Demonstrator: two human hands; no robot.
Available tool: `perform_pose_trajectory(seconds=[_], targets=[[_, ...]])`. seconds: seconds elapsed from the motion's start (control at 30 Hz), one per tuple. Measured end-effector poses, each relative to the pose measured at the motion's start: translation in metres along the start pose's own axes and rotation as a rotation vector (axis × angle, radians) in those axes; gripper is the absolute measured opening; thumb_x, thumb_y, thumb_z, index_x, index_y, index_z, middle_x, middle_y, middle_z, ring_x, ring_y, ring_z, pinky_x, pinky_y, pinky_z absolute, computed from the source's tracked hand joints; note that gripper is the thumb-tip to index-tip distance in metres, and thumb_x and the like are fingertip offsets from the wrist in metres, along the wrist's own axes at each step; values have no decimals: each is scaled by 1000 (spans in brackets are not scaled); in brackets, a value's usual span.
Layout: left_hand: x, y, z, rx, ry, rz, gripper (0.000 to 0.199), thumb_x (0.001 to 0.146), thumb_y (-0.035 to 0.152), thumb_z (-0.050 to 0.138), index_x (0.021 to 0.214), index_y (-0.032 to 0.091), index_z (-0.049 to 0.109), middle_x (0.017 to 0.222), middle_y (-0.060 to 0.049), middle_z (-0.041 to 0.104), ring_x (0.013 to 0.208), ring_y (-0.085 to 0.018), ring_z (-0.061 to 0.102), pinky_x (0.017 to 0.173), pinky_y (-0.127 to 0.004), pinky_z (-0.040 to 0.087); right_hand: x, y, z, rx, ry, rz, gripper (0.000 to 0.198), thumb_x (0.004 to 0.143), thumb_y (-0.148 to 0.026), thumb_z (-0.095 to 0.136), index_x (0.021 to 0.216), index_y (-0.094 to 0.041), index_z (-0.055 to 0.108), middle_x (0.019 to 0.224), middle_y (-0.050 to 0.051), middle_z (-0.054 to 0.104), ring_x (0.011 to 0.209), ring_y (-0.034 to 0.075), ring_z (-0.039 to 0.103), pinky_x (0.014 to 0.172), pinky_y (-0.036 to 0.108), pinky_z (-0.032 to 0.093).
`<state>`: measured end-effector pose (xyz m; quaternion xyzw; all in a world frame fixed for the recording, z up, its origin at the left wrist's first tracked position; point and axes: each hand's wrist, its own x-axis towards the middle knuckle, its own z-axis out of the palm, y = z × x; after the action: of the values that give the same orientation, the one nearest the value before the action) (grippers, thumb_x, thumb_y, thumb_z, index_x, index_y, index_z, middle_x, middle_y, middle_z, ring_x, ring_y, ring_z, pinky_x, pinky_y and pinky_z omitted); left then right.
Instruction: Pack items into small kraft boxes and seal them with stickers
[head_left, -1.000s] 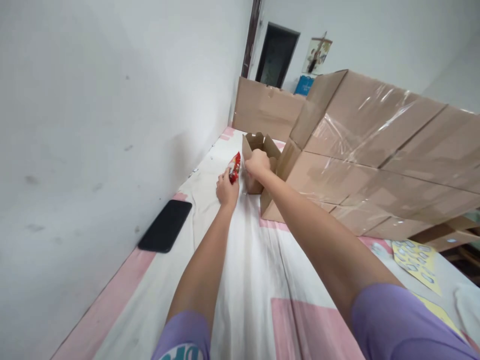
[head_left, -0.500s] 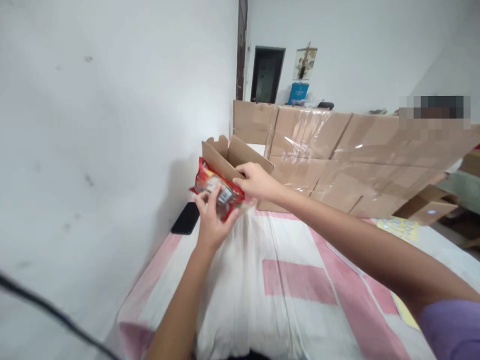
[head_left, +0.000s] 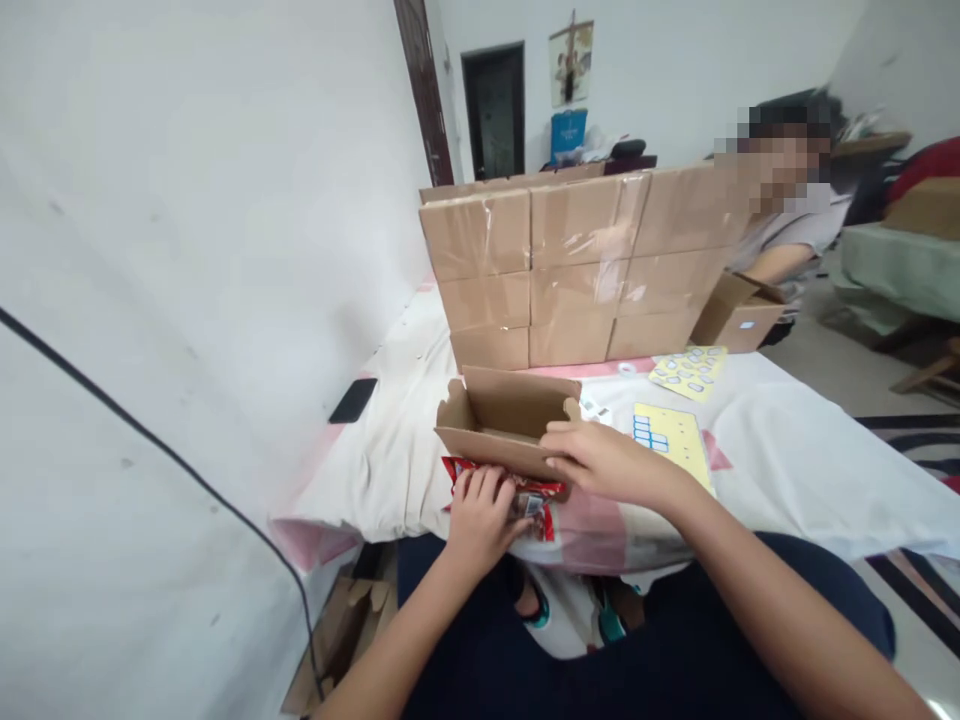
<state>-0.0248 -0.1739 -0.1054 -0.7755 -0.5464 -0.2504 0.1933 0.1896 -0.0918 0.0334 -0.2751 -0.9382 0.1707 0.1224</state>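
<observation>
In front of me an open cardboard box [head_left: 491, 450] stands on the cloth-covered table, its flaps up and its inside visible. My right hand [head_left: 589, 460] grips the right end of its near wall, thumb outside and fingers over the rim. Against the outside of that wall, at the table's front edge, lies a red plastic packet [head_left: 551, 525] with a clear part and a barcode label. My left hand [head_left: 484, 505] is closed over the packet with curled fingers, covering much of it.
Stacked, taped cartons [head_left: 570, 270] form a wall behind the box. A black phone [head_left: 353, 400] lies at the left, yellow cards [head_left: 679, 440] at the right. Beyond them another person [head_left: 787, 250] is beside an open carton [head_left: 739, 315]. Another carton [head_left: 349, 630] stands below the table.
My view has tilted down and turned right. The box, earlier tilted and raised, now stands level on the table. The packet has come down with my left hand; both hands keep their holds.
</observation>
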Motion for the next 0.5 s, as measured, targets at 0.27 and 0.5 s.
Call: perform_pose_trajectory(seconds=[0.27, 0.5], targets=[[20, -9, -20, 12, 22, 152, 53, 77, 67, 69, 91, 16, 62, 77, -4, 62, 73, -21, 57, 70, -35, 40, -44, 51, 3, 31, 232, 17, 15, 100, -20, 48, 93, -19, 61, 93, 3, 60, 84, 17, 57, 73, 29, 38], [91, -18, -135, -106, 432, 30, 56, 76, 73, 66, 87, 19, 57, 71, 2, 48, 63, -15, 45, 63, -30, 38, -43, 35, 17, -118, 244, -30, 13, 99, -19, 50, 99, -18, 63, 95, 5, 59, 79, 17, 56, 62, 28, 29]])
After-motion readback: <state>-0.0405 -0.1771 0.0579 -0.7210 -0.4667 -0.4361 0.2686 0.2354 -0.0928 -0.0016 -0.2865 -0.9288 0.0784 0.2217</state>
